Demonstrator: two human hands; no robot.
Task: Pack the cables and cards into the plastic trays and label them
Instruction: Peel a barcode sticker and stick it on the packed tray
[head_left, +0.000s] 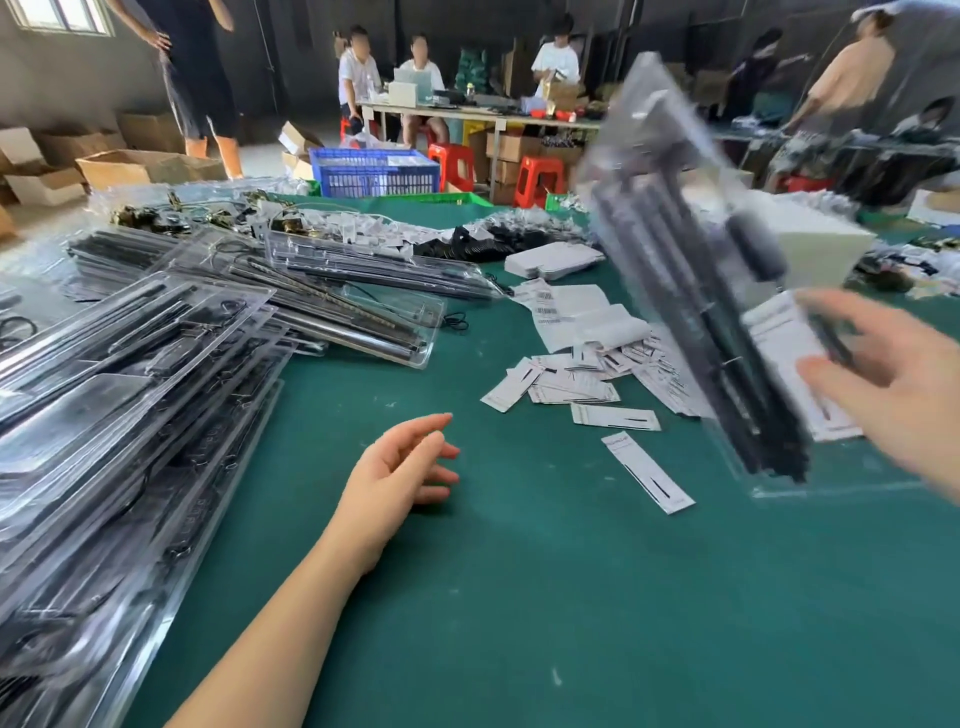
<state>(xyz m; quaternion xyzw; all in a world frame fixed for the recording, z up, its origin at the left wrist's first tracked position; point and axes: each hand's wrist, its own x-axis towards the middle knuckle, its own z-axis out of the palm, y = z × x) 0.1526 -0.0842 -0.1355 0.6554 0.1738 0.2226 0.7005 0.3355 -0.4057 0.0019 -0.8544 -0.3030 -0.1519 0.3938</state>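
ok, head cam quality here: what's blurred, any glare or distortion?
Head view: the plastic tray gripped by the right hand is smeared by motion blur, the hand too; the left hand over the green table is sharp. Glare streaks the stacked clear trays at left. Wide-angle bending shows toward the edges. Soft, even light, with only a faint shadow beneath the left hand.

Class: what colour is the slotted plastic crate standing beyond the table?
Blue plastic crate; shown in the head view.

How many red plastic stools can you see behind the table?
3. One red plastic stool stands right of the blue plastic crate, another red stool further right by cardboard boxes, a third under a seated person. More may be hidden.
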